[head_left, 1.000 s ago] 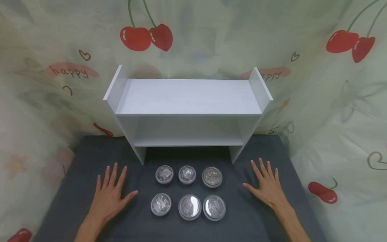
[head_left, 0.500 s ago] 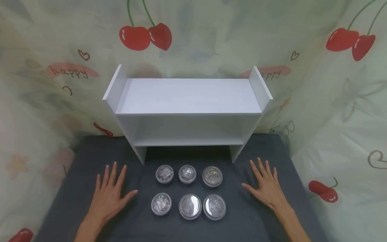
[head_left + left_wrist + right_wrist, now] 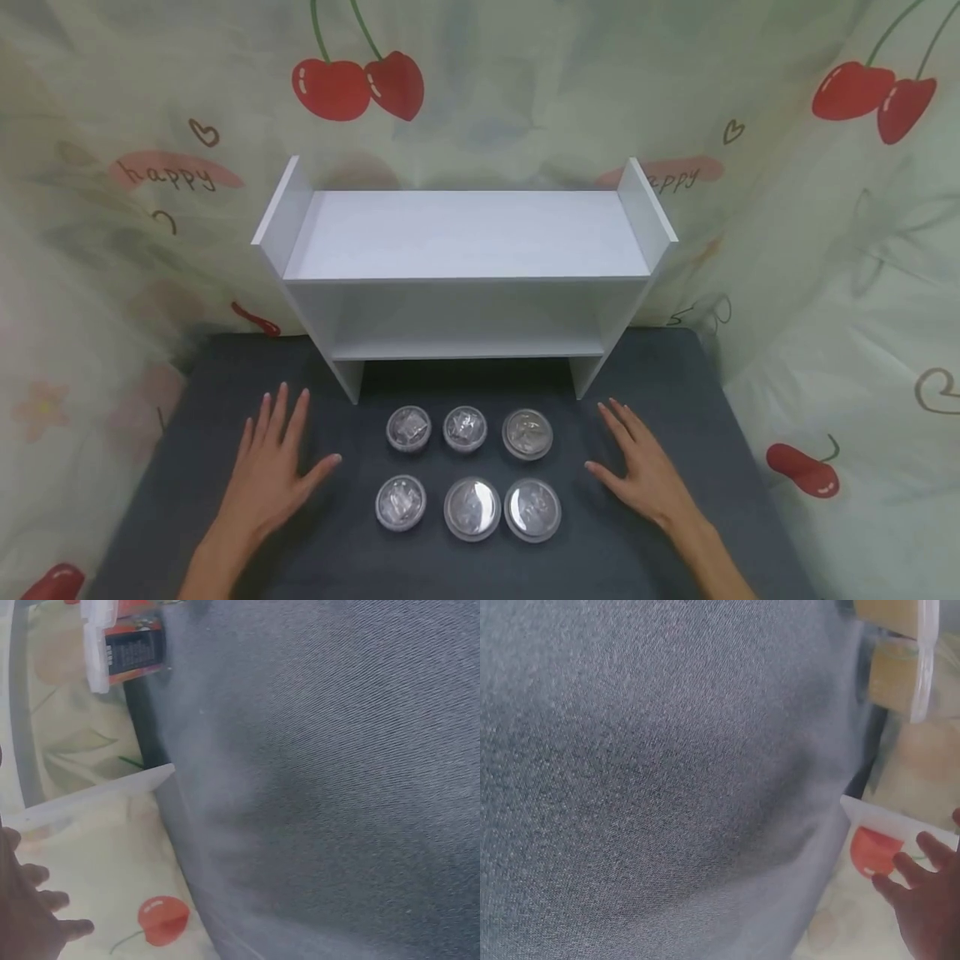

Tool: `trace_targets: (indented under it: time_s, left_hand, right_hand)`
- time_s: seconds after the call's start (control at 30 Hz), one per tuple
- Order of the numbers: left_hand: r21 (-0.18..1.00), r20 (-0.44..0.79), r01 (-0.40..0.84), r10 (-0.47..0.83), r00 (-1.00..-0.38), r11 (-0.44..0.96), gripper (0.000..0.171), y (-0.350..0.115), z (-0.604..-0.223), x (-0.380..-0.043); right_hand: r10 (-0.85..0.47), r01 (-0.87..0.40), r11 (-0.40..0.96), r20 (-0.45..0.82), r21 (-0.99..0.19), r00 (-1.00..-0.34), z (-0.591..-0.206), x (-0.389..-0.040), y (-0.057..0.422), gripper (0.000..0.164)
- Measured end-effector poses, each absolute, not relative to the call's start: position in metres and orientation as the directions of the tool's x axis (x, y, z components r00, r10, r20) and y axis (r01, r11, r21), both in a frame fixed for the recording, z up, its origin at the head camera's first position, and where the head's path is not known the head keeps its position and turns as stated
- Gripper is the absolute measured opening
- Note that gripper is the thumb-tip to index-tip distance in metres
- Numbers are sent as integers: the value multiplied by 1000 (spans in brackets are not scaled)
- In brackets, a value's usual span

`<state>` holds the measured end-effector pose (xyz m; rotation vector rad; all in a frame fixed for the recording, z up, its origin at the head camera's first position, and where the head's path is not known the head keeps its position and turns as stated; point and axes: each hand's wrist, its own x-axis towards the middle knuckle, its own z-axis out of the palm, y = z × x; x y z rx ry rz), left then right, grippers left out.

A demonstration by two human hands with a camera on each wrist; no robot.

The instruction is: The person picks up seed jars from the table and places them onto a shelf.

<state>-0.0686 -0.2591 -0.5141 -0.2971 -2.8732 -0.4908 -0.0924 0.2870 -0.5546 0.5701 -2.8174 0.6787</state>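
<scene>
Several round tubs with clear lids stand in two rows on the dark cloth. The back row has a left tub [image 3: 408, 429], a middle tub [image 3: 465, 429] and a right tub [image 3: 527, 434]. In front are a small tub [image 3: 401, 503] and two wider tubs, one [image 3: 472, 509] beside the other [image 3: 532, 510]. My left hand [image 3: 266, 479] is spread to the left of them, touching none. To their right, my right hand [image 3: 647, 475] has its fingers extended, nearest the right-hand tubs and apart from them. The left wrist view shows a tub's dark and orange label [image 3: 135, 652]; the right wrist view shows a yellowish tub [image 3: 894, 673].
Behind the tubs stands a white two-tier shelf [image 3: 465, 237] with raised side panels. A dark grey cloth [image 3: 337, 558] covers the table. Curtains [image 3: 480, 100] printed with cherries and "happy" surround the back and sides.
My right hand has shifted left towards the tubs, its fingers drawn closer together. My left hand has moved slightly forward. The tubs keep their places while the head view tilts a little.
</scene>
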Motion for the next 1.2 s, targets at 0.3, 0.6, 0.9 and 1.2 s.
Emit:
trace_targets:
  time_s: [0.3, 0.6, 0.9, 1.2]
  left_hand:
    - [391, 393, 351, 191, -900, 851, 96, -256, -489, -79]
    - [447, 592, 495, 169, -788, 745, 83, -252, -469, -94]
    - [453, 756, 610, 83, -649, 651, 72, -249, -446, -114]
    - [616, 780, 730, -104, -617, 296, 48, -226, -386, -117]
  right_hand:
    - [-349, -466, 746, 317, -476, -882, -551, -87, 272, 88]
    - [-374, -476, 676, 295, -562, -879, -543, -79, 256, 86]
    - [-432, -526, 548, 319, -650, -843, -533, -76, 241, 84]
    - [-469, -577, 413, 378, -705, -798, -497, -64, 218, 77]
